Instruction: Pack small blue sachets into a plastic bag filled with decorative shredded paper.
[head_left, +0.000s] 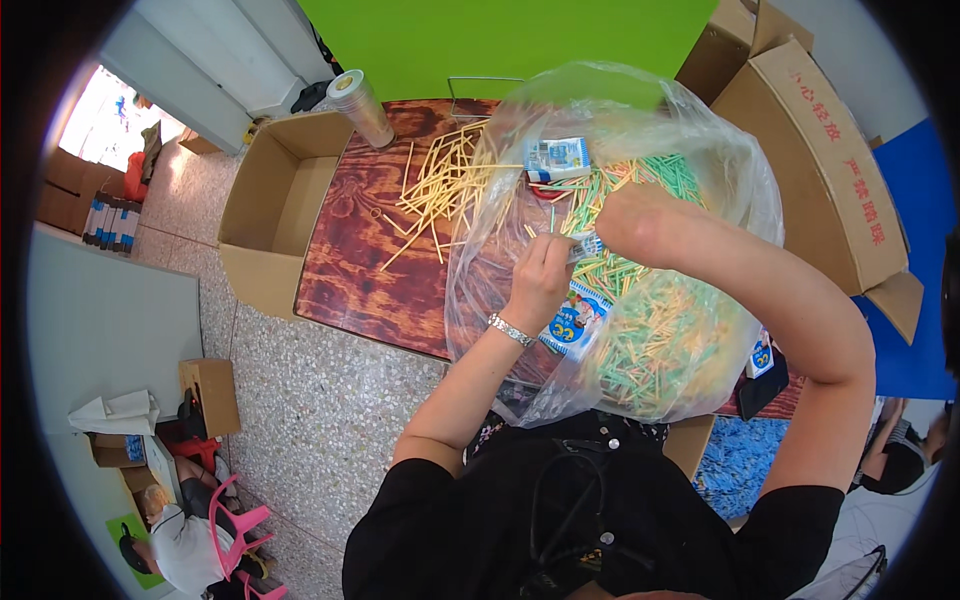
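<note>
A large clear plastic bag (735, 150) lies wide open on the table, full of short thin green, yellow and orange sticks (655, 350). My left hand (541, 277), with a metal watch band at the wrist, pinches the edge of a small blue-and-white packet (586, 247). Right beside it, my right hand (632, 218) is bent down over the sticks; its fingers are hidden behind the wrist. One blue-and-white packet (558, 158) rests beyond my hands, and another blue packet (574, 318) sits just nearer than them. Part of a red object (545, 191) shows under the far packet.
Long pale-yellow sticks (440, 185) are strewn over the red-brown table (350, 250). A clear cylinder (362, 110) stands at the far left corner. Open cardboard boxes flank the table, one left (270, 240), one right (800, 140). A black flat object (764, 390) lies near right. Other people sit behind.
</note>
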